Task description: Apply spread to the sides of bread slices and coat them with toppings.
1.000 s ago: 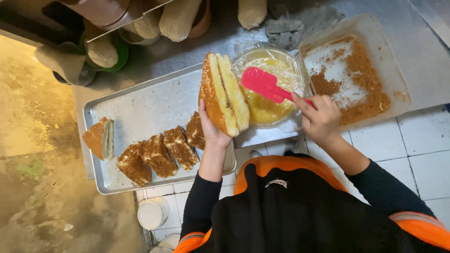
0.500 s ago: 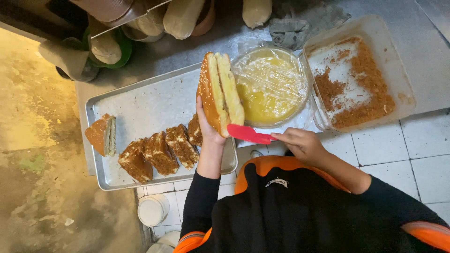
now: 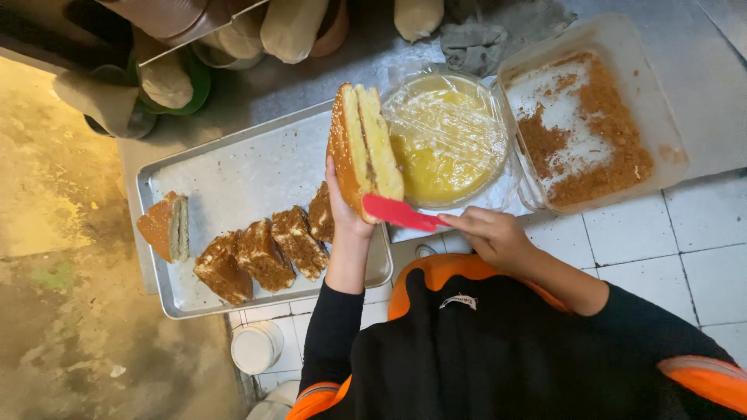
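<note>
My left hand (image 3: 346, 210) holds a cake slice (image 3: 362, 148) upright over the right end of a metal tray (image 3: 241, 179); the slice has a brown crust and yellow cut face. My right hand (image 3: 490, 233) grips a red spatula (image 3: 398, 212), whose blade touches the lower edge of the cake slice. Just behind the spatula stands a round bowl of yellow cream (image 3: 447, 140) covered with plastic film.
Several crumb-coated cake pieces (image 3: 264, 253) and one plain slice (image 3: 165, 225) lie on the tray. A clear box of brown crumbs (image 3: 591, 117) sits at the right on the white tiled counter. Wrapped items and a grey cloth (image 3: 475, 43) lie at the back.
My right hand pulled the red spatula from over the yellow bowl down and left to the bottom of the cake slice. The left hand kept the slice upright.
</note>
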